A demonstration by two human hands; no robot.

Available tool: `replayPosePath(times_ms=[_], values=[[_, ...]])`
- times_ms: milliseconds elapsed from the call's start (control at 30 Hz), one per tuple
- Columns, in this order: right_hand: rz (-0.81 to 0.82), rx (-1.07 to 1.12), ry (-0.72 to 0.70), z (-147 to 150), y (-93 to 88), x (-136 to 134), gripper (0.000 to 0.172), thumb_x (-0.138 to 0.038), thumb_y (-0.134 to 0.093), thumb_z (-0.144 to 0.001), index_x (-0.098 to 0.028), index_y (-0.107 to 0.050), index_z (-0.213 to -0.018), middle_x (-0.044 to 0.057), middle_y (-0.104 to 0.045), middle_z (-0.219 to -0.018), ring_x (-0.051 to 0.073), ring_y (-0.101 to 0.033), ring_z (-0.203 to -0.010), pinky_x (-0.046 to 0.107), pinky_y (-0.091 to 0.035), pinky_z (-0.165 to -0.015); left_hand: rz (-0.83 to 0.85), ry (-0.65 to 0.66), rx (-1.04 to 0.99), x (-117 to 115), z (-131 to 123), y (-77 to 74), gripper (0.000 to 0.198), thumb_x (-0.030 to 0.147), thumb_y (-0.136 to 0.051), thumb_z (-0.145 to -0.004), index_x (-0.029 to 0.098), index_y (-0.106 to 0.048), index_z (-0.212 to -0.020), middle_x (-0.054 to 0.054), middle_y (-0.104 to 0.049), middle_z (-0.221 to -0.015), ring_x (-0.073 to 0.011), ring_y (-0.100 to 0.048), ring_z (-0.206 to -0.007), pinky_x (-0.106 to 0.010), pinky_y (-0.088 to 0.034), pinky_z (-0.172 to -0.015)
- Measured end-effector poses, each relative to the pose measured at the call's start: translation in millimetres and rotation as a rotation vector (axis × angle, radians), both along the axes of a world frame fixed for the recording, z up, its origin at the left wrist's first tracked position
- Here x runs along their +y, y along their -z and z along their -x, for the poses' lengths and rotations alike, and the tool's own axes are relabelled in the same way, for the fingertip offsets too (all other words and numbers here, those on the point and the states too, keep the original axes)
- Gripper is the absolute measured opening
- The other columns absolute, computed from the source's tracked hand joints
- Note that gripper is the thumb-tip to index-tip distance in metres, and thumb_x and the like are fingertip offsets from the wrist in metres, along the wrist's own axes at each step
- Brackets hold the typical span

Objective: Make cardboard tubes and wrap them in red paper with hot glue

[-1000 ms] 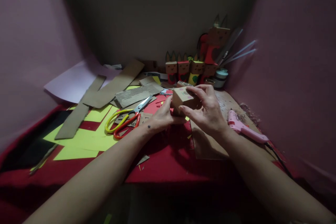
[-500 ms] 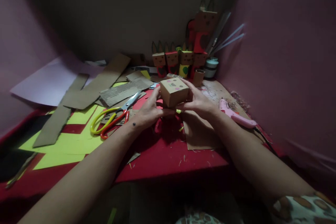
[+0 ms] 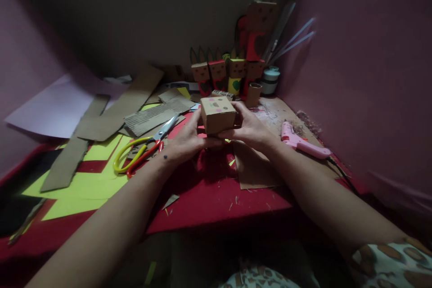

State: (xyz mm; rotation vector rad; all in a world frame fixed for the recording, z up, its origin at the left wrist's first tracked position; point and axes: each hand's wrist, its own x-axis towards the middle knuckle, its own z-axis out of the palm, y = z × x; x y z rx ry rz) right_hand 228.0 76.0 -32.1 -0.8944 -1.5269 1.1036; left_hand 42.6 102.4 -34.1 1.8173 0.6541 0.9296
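A small cardboard box point(image 3: 220, 121) with a face drawn on its top side is held between both hands above the red table. My left hand point(image 3: 193, 137) closes on its left side, thumb low near the underside. From the right, my right hand point(image 3: 249, 128) grips it with the fingers behind and the thumb at the lower front edge. What lies under the box is mostly hidden by the hands and shadow. A flat piece of brown cardboard point(image 3: 258, 168) rests on the table below my right hand.
Left are scissors point(image 3: 145, 150) with yellow and red handles, cardboard strips point(image 3: 118, 119) and yellow paper point(image 3: 81, 184). A pink glue gun point(image 3: 303, 144) lies right, its cord trailing. Behind stand several cardboard figures point(image 3: 236, 84), a cardboard tube point(image 3: 254, 95) and a lidded jar point(image 3: 270, 81).
The box has turned slightly in my hands, so its front side faces me more squarely. Both hands still hold it. The whole view has shifted a little.
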Motion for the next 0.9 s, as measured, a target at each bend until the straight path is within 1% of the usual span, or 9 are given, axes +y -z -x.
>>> replayPosePath(times_ms=[100,233,400,500,567,667,800,900], values=[[-0.003,-0.024,0.005,-1.5,1.7,1.6,0.075,-0.028,-0.084,-0.054,-0.022,-0.044,-0.118,0.009,-0.061,-0.116,0.026,-0.061,-0.105,0.041,-0.052,-0.089,0.004,-0.006,-0.032,2.2,4.3,-2.2,0.082,0.02,-0.082,-0.061,0.022,-0.046,-0.135,-0.012,-0.053,-0.139,-0.0338,-0.05,-0.126,-0.047,-0.044,-0.102],[-0.022,-0.069,0.021,-3.6,4.7,3.4,0.079,-0.025,-0.084,-0.054,-0.02,-0.044,-0.122,0.011,-0.059,-0.119,0.024,-0.061,-0.099,0.038,-0.052,-0.082,-0.001,0.001,-0.076,0.7,6.4,-5.9,0.085,0.02,-0.084,-0.06,0.024,-0.045,-0.135,-0.012,-0.054,-0.139,-0.0343,-0.05,-0.128,-0.045,-0.047,-0.101],[-0.029,-0.084,0.017,-3.1,8.2,5.3,0.076,-0.026,-0.083,-0.056,-0.02,-0.046,-0.122,0.009,-0.06,-0.112,0.022,-0.06,-0.091,0.036,-0.052,-0.078,-0.023,-0.043,-0.055,-4.0,4.5,-6.7,0.076,0.024,-0.082,-0.064,0.023,-0.049,-0.132,-0.01,-0.058,-0.135,-0.0327,-0.055,-0.122,-0.043,-0.05,-0.098],[-0.035,-0.081,0.025,-1.5,10.3,5.7,0.075,-0.026,-0.082,-0.056,-0.02,-0.047,-0.123,0.009,-0.06,-0.113,0.022,-0.06,-0.092,0.034,-0.052,-0.073,-0.047,-0.09,-0.015,-3.2,4.1,-4.0,0.068,0.028,-0.079,-0.068,0.023,-0.053,-0.13,-0.009,-0.062,-0.13,-0.0325,-0.058,-0.119,-0.044,-0.052,-0.097],[-0.053,-0.068,0.028,-0.4,11.8,5.6,0.074,-0.025,-0.081,-0.057,-0.018,-0.047,-0.123,0.009,-0.06,-0.113,0.023,-0.06,-0.095,0.034,-0.052,-0.075,-0.08,-0.132,0.025,-1.2,4.6,-2.1,0.064,0.029,-0.078,-0.069,0.023,-0.055,-0.129,-0.009,-0.064,-0.127,-0.0321,-0.058,-0.118,-0.044,-0.051,-0.098],[-0.07,-0.055,0.019,0.9,13.6,5.3,0.074,-0.023,-0.08,-0.058,-0.018,-0.047,-0.124,0.009,-0.06,-0.115,0.022,-0.06,-0.096,0.034,-0.052,-0.078,-0.119,-0.153,0.062,1.6,5.6,-0.1,0.061,0.029,-0.078,-0.07,0.023,-0.057,-0.127,-0.008,-0.066,-0.124,-0.0313,-0.06,-0.115,-0.044,-0.051,-0.097],[-0.058,-0.087,0.026,2.0,15.1,6.0,0.074,-0.021,-0.078,-0.06,-0.02,-0.045,-0.125,0.009,-0.058,-0.12,0.023,-0.059,-0.102,0.034,-0.052,-0.08,-0.095,-0.149,0.046,0.7,5.2,-0.4,0.057,0.03,-0.077,-0.07,0.022,-0.06,-0.124,-0.008,-0.069,-0.117,-0.0311,-0.063,-0.109,-0.044,-0.054,-0.092],[-0.037,-0.11,0.042,3.6,16.9,6.9,0.078,-0.02,-0.08,-0.058,-0.019,-0.042,-0.127,0.01,-0.058,-0.123,0.024,-0.058,-0.106,0.034,-0.052,-0.084,-0.082,-0.142,0.034,-1.6,3.8,-1.7,0.051,0.03,-0.077,-0.07,0.021,-0.062,-0.118,-0.009,-0.068,-0.12,-0.0312,-0.063,-0.109,-0.044,-0.054,-0.093]])
